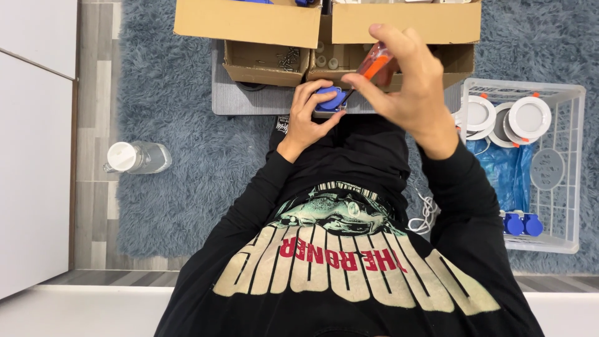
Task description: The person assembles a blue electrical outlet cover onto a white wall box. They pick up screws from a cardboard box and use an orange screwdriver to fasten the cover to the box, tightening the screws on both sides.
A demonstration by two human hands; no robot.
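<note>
L hand (307, 118) is gripping the blue socket (329, 100) on the lap, near the boxes (262, 62). R hand (402, 84) is closed round an orange screwdriver (376, 65) — tip at socket. Judged: screw-driving step; next needs steady alignment — firm hold.

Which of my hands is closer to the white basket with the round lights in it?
Right. Your right hand, gripping an orange-handled screwdriver, is just left of the white basket. Your left hand holds a blue part farther left of it.
</note>
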